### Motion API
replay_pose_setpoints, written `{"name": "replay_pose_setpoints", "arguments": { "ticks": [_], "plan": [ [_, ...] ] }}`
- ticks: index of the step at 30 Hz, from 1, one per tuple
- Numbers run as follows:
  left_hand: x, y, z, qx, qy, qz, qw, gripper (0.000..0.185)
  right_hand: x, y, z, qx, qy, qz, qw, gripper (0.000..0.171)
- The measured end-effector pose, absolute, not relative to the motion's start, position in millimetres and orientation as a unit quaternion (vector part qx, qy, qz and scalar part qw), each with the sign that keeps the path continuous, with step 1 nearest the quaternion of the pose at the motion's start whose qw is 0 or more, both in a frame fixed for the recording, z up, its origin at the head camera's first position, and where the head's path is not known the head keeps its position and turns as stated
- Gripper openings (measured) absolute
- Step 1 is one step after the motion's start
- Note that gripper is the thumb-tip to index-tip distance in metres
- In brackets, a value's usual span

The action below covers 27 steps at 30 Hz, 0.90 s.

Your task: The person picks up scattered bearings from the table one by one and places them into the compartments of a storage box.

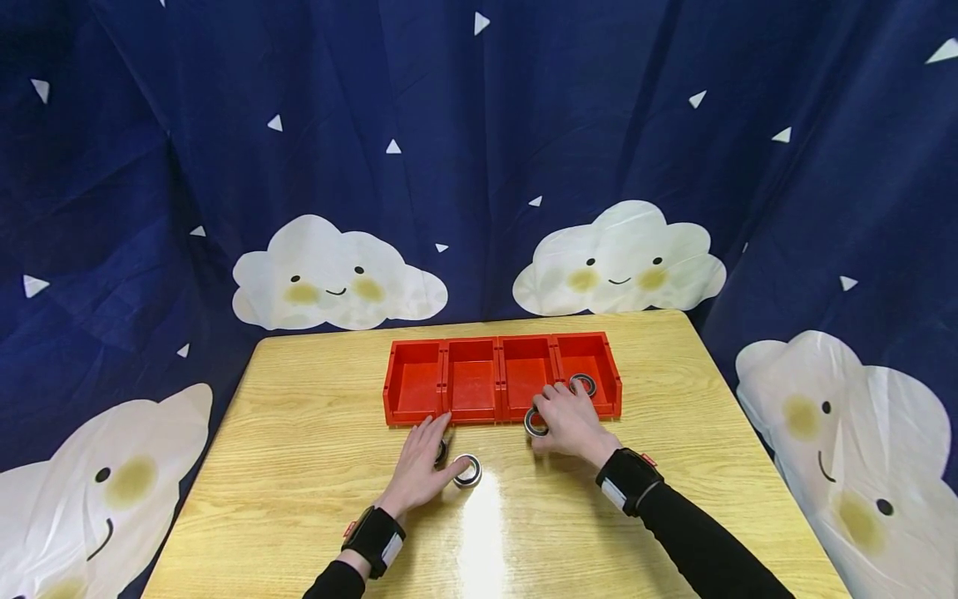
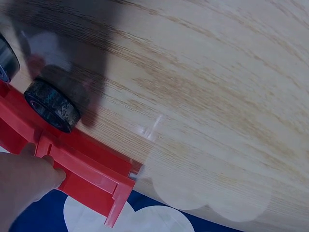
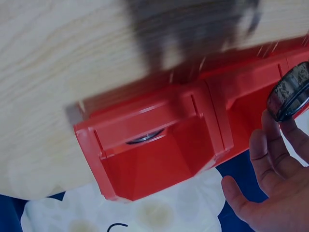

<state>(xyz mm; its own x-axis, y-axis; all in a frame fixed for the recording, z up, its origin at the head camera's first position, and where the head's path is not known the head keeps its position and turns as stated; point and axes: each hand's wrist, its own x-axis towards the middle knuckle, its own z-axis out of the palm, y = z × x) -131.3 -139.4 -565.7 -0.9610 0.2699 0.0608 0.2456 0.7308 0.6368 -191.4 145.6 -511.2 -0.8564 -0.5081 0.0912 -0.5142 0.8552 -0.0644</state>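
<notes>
Right hand (image 1: 572, 423), fingers curled, grasps metal ring (image 1: 527, 424) at front edge of red bin row (image 1: 471, 389). Left hand (image 1: 421, 471), fingers extended, released, slants toward row, two loose rings (image 1: 479, 473) along thumb side. Another ring (image 1: 594, 385) inside row's rightmost compartment (image 1: 587, 355).

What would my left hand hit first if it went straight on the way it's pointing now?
Probably the red tray: your left hand points at its front edge, near the leftmost divider. The fingertips overlap that edge in the head view, so whether they touch or hover is unclear.
</notes>
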Motion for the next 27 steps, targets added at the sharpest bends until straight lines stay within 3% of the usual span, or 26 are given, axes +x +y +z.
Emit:
{"name": "replay_pose_setpoints", "arguments": {
  "ticks": [7, 27],
  "plan": [
    [-130, -140, -565, 0.139, 0.929, 0.343, 0.019, 0.083, -200, 144, -504, 0.262, -0.963, 0.039, 0.041, 0.051],
    [-131, -142, -570, 0.140, 0.932, 0.335, 0.021, 0.083, -228, 137, -489, 0.230, -0.972, 0.041, 0.029, 0.040]
  ]
}}
